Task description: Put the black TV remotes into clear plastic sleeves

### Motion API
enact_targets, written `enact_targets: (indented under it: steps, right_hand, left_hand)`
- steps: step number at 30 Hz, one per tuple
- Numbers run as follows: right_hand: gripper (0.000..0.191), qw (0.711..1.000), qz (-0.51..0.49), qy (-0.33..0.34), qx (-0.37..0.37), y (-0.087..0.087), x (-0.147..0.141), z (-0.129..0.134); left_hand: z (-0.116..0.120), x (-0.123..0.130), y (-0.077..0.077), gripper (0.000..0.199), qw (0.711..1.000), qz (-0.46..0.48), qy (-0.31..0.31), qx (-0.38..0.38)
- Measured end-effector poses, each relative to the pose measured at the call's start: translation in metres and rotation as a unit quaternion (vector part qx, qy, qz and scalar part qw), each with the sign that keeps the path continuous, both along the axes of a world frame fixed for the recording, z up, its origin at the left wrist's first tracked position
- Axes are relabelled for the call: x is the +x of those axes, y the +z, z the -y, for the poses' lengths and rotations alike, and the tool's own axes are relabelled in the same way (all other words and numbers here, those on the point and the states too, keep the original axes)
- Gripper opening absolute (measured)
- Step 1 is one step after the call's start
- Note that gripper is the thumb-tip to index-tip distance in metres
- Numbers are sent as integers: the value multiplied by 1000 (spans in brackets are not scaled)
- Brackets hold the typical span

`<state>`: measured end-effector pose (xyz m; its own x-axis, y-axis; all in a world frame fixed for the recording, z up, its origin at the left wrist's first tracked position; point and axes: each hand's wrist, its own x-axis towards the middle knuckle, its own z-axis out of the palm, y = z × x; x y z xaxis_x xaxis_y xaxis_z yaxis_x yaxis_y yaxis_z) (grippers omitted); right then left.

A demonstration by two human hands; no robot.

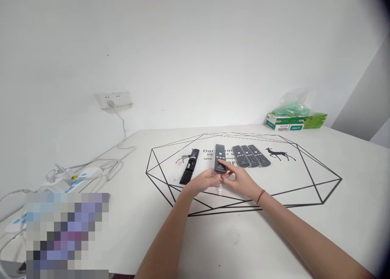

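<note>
A dark remote control (220, 151) in a clear plastic sleeve is between my hands, buttons facing up. My left hand (203, 180) is closed at its near end, where loose plastic (219, 189) sticks out towards me; the exact finger contact is partly hidden. From the other side, my right hand (239, 180) grips the same remote, index finger across its face and the other fingers curled below. To the left lies another black remote (190, 166), its battery compartment exposed. Several wrapped remotes (250, 156) lie side by side on the right.
The white table (289, 238) bears a black geometric print with lettering and deer. Green-and-white boxes (284, 122) with a plastic bag (294, 104) on top stand back right. Power strips (73, 181) and cables lie left, below a wall socket (114, 99). A pixelated patch covers the lower left.
</note>
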<state>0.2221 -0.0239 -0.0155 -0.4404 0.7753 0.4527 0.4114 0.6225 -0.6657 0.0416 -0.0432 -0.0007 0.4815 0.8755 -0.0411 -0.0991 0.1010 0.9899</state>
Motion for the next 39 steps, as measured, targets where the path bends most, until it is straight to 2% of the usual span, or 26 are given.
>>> enact_targets:
  steps: [4, 7, 10, 13, 15, 18, 21, 23, 26, 29, 31, 33, 36, 39]
  right_hand:
    - [46, 988, 48, -96, 110, -4, 1, 0]
    - [45, 973, 75, -147, 161, -8, 2, -1]
    - [47, 971, 91, -129, 181, -7, 1, -1]
    - [47, 981, 72, -65, 169, -3, -2, 2]
    - [48, 992, 20, -45, 118, 0, -3, 4]
    - [64, 992, -106, -32, -52, 0, -5, 3]
    - [69, 952, -222, 3, -211, -3, -8, 0]
    - [59, 930, -276, 3, -243, -4, -10, -6]
    - [45, 915, -327, -68, -228, -1, -1, -24]
    - [47, 912, -321, -206, -148, 1, 40, -51]
    - [43, 916, -236, -322, -29, -2, 82, -66]
    - [42, 883, -108, -455, 24, -9, 125, -74]
    - [40, 854, -62, -517, -15, -26, 167, -78]
    - [37, 845, -33, -531, -52, -40, 177, -83]
  left_hand:
    - [-6, 1, -12, 35, 996, -31, 79, -2]
    - [-9, 2, -14, 46, 988, -37, 142, -51]
    - [-9, 4, -9, 49, 986, 34, 145, -70]
    - [-8, 7, -3, 38, 984, 92, 150, -27]
    - [-8, 8, -2, 36, 981, 100, 167, -1]
    - [-10, 9, -5, 40, 978, 79, 193, 18]
    - [-12, 10, -8, 43, 974, 17, 218, 60]
    - [-11, 11, -8, 49, 968, -45, 224, 106]
    - [-9, 7, -4, 58, 944, -159, 216, 189]
    - [-8, -1, 2, 58, 912, -240, 229, 243]
    - [-9, -8, 4, 57, 897, -273, 246, 246]
    - [-11, -14, 5, 55, 886, -300, 262, 240]
    - [-14, -21, 4, 51, 869, -333, 272, 244]
    - [-17, -26, 2, 47, 856, -364, 267, 252]
